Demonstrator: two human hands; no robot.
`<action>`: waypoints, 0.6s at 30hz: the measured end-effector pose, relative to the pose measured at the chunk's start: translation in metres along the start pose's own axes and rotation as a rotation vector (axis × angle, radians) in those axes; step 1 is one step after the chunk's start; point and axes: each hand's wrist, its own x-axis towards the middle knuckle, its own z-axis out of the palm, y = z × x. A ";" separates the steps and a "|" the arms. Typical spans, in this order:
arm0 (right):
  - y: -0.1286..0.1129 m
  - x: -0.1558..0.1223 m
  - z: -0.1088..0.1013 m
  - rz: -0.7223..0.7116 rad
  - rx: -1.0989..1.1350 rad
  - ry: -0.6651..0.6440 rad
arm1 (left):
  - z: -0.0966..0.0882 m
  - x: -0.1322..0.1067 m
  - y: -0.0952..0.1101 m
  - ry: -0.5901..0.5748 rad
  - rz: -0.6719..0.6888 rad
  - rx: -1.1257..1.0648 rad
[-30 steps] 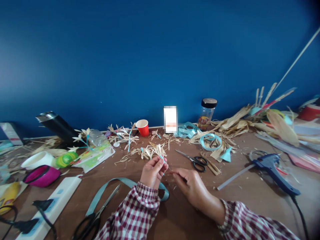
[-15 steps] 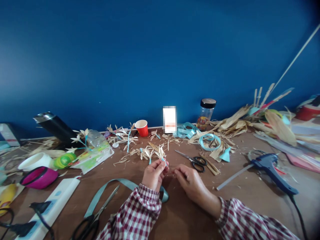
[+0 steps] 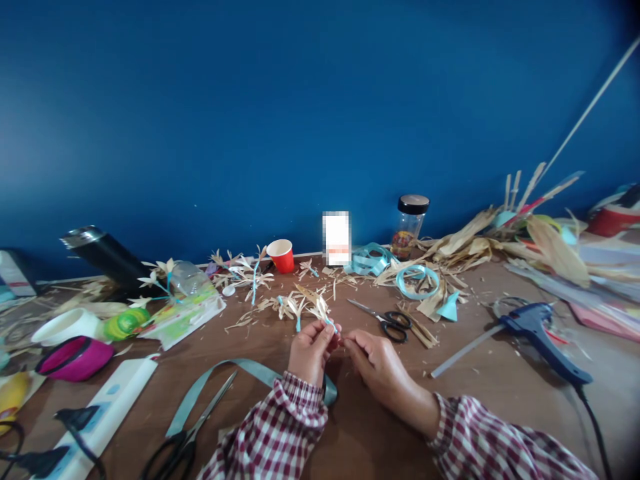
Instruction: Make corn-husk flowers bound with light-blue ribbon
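My left hand (image 3: pixel 313 347) pinches a small corn-husk flower (image 3: pixel 321 308) by its base, where light blue wrapping shows. The pale petals point up and away from me. Close beside it on the right, my right hand (image 3: pixel 376 363) is closed, thumb against fingers, at about the flower's stem end; what it pinches is too small to make out. Just beyond my left hand lie more husk flowers (image 3: pixel 290 308) with blue stems. A light blue ribbon (image 3: pixel 245 363) runs along the table and passes behind my left wrist.
Scissors (image 3: pixel 187 433) lie at front left, and a second pair (image 3: pixel 393 325) beyond my right hand. A blue glue gun (image 3: pixel 545 340) rests at right. A power strip (image 3: pixel 103 413), red paper cup (image 3: pixel 281 256), lidded jar (image 3: pixel 410 227) and heaped husks (image 3: pixel 460 243) surround the work area.
My right hand has moved slightly left, closer to my left hand and the flower. The whole view has shifted a little.
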 end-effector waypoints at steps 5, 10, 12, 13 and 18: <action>0.004 -0.001 0.003 0.001 -0.047 0.000 | 0.001 0.000 -0.003 0.006 0.025 0.028; 0.006 -0.001 0.006 -0.013 -0.041 0.000 | -0.001 0.000 -0.005 0.007 0.029 0.040; 0.006 0.000 0.006 -0.004 -0.029 0.017 | 0.000 -0.001 -0.004 0.012 0.027 0.030; 0.006 0.000 0.006 0.005 -0.024 0.026 | 0.001 -0.001 -0.003 0.015 0.021 0.019; 0.006 0.001 0.004 0.047 -0.002 0.025 | 0.002 -0.001 0.000 0.004 0.004 -0.004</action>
